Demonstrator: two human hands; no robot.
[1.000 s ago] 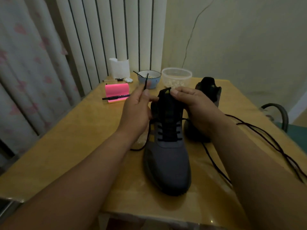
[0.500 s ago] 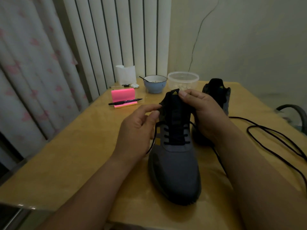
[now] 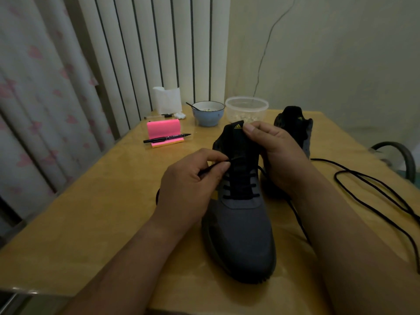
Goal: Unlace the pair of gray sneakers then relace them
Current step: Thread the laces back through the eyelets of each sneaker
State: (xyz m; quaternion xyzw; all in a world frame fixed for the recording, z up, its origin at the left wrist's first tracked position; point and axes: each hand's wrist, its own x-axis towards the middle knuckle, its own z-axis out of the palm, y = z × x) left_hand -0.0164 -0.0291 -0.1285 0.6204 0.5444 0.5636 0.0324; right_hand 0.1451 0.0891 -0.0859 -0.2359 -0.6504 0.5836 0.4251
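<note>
A gray sneaker [image 3: 243, 233] with a black tongue stands toe toward me on the wooden table [image 3: 95, 210], its lower eyelets laced in black. My left hand [image 3: 191, 187] pinches the black lace end [image 3: 210, 167] at the shoe's left upper eyelets. My right hand [image 3: 270, 153] grips the tongue and collar from the right, thumb at the yellow logo. The second gray sneaker [image 3: 300, 126] stands behind, partly hidden by my right hand. A loose black lace [image 3: 372, 189] lies coiled on the table at the right.
At the table's far side stand a blue bowl [image 3: 208, 115] with a spoon, a clear plastic container [image 3: 246, 109], a white tissue holder [image 3: 167, 100] and a pink notepad [image 3: 163, 131] with a black pen. A chair back [image 3: 395, 153] shows at the right. Curtains hang on the left.
My left hand has come down from holding the lace end up high and now pinches it against the shoe's left upper eyelets. My right hand keeps its grip on the tongue.
</note>
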